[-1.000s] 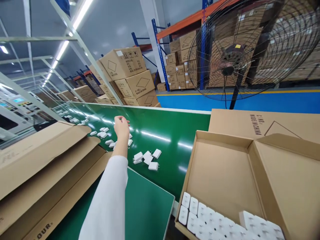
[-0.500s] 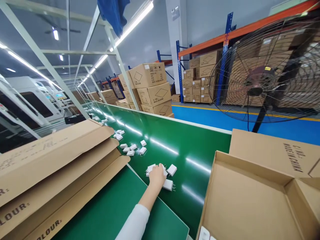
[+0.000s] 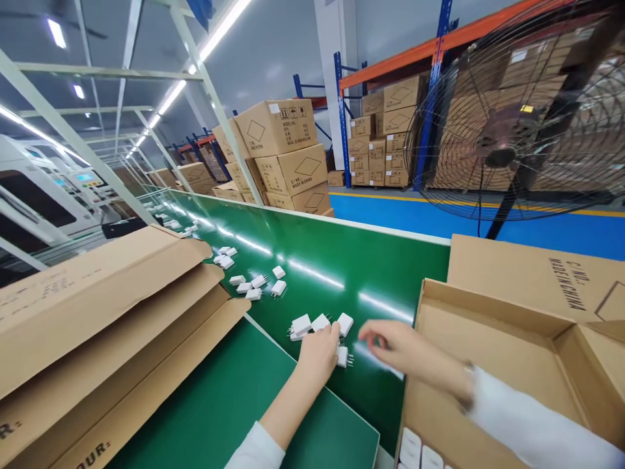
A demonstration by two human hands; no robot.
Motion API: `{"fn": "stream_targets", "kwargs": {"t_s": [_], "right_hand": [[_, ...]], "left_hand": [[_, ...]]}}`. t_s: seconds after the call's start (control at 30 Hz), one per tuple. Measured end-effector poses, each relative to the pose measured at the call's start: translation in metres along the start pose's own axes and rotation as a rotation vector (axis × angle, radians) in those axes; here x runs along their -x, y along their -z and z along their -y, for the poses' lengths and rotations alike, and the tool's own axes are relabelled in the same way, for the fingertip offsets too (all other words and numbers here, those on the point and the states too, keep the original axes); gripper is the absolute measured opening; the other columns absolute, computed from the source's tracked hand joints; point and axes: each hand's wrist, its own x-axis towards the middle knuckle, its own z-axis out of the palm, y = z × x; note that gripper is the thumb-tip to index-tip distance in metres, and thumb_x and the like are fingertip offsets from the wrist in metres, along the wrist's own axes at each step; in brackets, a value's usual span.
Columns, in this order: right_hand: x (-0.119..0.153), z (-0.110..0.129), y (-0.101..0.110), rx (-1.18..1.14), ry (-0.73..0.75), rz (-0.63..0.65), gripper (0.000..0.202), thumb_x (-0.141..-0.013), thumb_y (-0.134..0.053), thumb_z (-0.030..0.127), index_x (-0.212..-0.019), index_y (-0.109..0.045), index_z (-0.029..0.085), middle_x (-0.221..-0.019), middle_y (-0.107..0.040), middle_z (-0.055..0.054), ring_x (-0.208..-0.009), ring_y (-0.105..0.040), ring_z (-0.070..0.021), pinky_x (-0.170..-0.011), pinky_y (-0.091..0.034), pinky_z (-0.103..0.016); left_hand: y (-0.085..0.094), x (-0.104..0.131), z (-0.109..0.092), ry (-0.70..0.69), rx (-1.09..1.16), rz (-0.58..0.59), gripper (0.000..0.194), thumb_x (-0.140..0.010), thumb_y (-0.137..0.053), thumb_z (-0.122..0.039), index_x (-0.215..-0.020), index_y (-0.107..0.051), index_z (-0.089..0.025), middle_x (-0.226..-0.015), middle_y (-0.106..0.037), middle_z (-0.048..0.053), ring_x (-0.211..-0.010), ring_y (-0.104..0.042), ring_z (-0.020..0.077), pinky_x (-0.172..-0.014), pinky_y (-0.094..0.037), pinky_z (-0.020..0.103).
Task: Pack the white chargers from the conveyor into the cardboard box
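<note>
White plug adapters (image 3: 301, 323) lie clustered on the green belt (image 3: 385, 264), just beyond and beside the left hand (image 3: 317, 356), whose grip I cannot tell; the right hand (image 3: 396, 345), loosely curled, half-open, hovers just right of them

- Mid-frame, I'm seeing a smooth, glossy green belt (image 3: 385, 267).
- Centre, white plugs (image 3: 345, 324) are looking smooth, plastic.
- Lower right, the open carton (image 3: 508, 345) is showing matt cardboard.
- Upper right, the fan guard (image 3: 459, 140) is looking like metal wire.
</note>
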Motion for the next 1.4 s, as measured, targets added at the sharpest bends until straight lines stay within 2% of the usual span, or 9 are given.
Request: {"fn": "stream_targets", "kwargs": {"t_s": [0.27, 0.43, 0.57, 0.73, 0.9, 1.07, 1.17, 1.27, 1.4], "right_hand": [[-0.075, -0.038, -0.062, 0.299, 0.117, 0.177, 0.013, -0.087, -0.057, 0.016, -0.1, -0.059, 0.014, -0.105, -0.058, -0.005, -0.103, -0.053, -0.0207, -0.087, -0.046, -0.042], [-0.08, -0.043, -0.056, 0.301, 0.064, 0.121, 0.018, -0.086, -0.059, 0.023, -0.103, -0.056, 0.014, -0.103, -0.056, -0.005, -0.09, -0.055, -0.018, -0.078, -0.049, -0.038], [-0.09, -0.043, -0.049, 0.174, 0.057, 0.061, 0.037, -0.086, -0.059, 0.028, -0.119, -0.047, 0.016, -0.108, -0.052, -0.006, -0.08, -0.054, -0.014, -0.066, -0.05, -0.029], [-0.1, -0.035, -0.071, 0.139, 0.069, 0.153, 0.029, -0.084, -0.063, 0.027, -0.109, -0.055, 0.016, -0.111, -0.053, -0.006, -0.094, -0.054, -0.0188, -0.08, -0.049, -0.038], [-0.106, -0.024, -0.076, 0.217, 0.003, 0.223, 0.019, -0.083, -0.064, 0.024, -0.098, -0.059, 0.014, -0.104, -0.058, -0.005, -0.096, -0.055, -0.0197, -0.085, -0.047, -0.042], [-0.062, -0.02, -0.031, 0.175, 0.021, 0.12, 0.019, -0.072, -0.067, 0.009, -0.089, -0.062, 0.016, -0.093, -0.062, -0.005, -0.093, -0.058, -0.0242, -0.086, -0.044, -0.045], [-0.002, -0.024, -0.007, 0.014, 0.032, 0.002, 0.021, -0.079, -0.064, 0.023, -0.1, -0.061, 0.024, -0.105, -0.063, -0.004, -0.096, -0.059, -0.0225, -0.082, -0.048, -0.036], [0.062, -0.021, -0.008, -0.243, 0.007, -0.173, 0.029, -0.082, -0.061, 0.036, -0.109, -0.059, 0.025, -0.117, -0.06, -0.008, -0.104, -0.059, -0.0243, -0.086, -0.051, -0.034], [0.119, -0.007, -0.029, -0.572, 0.046, -0.386, 0.039, -0.076, -0.07, 0.026, -0.113, -0.058, 0.033, -0.117, -0.061, -0.005, -0.106, -0.059, -0.025, -0.086, -0.053, -0.032]], "left_hand": [[-0.014, 0.001, -0.015, -0.183, -0.049, 0.152, 0.043, -0.072, -0.058, -0.003, -0.113, -0.055, -0.015, -0.115, -0.057, 0.012, -0.105, -0.055, 0.0267, -0.081, -0.047, 0.034], [-0.022, -0.011, -0.033, -0.202, -0.023, 0.173, 0.032, -0.086, -0.038, -0.005, -0.108, -0.061, -0.012, -0.107, -0.061, 0.017, -0.106, -0.053, 0.0307, -0.08, -0.046, 0.041], [-0.007, -0.001, -0.025, -0.276, 0.061, 0.18, 0.025, -0.082, -0.055, -0.013, -0.105, -0.062, -0.016, -0.104, -0.064, 0.013, -0.106, -0.053, 0.0291, -0.08, -0.046, 0.038], [0.022, 0.042, 0.015, -0.246, 0.779, 0.105, 0.038, -0.069, -0.074, -0.029, -0.105, -0.061, -0.027, -0.102, -0.064, 0.0, -0.094, -0.056, 0.02, -0.082, -0.043, 0.03], [0.012, 0.058, 0.026, 0.023, 1.714, 0.175, 0.055, -0.063, -0.075, -0.052, -0.104, -0.059, -0.018, -0.081, -0.058, 0.001, -0.068, -0.055, 0.0119, -0.057, -0.043, 0.021], [-0.001, 0.06, 0.008, 0.225, 2.301, 0.214, 0.063, -0.064, -0.074, -0.057, -0.11, -0.059, -0.017, -0.07, -0.057, -0.001, -0.046, -0.046, 0.0044, -0.039, -0.034, 0.015], [-0.001, 0.066, -0.008, 0.255, 2.469, 0.3, 0.053, -0.07, -0.072, -0.053, -0.105, -0.063, -0.014, -0.075, -0.062, 0.002, -0.043, -0.043, 0.0016, -0.039, -0.033, 0.014], [0.0, 0.072, -0.031, 0.134, 2.522, 0.453, 0.049, -0.074, -0.068, -0.053, -0.104, -0.064, -0.015, -0.074, -0.064, 0.002, -0.041, -0.044, 0.0018, -0.037, -0.033, 0.014], [0.002, 0.076, -0.069, -0.097, 2.486, 0.596, 0.048, -0.074, -0.065, -0.056, -0.101, -0.065, -0.016, -0.068, -0.062, 0.001, -0.037, -0.044, 0.0042, -0.032, -0.033, 0.015]]}}
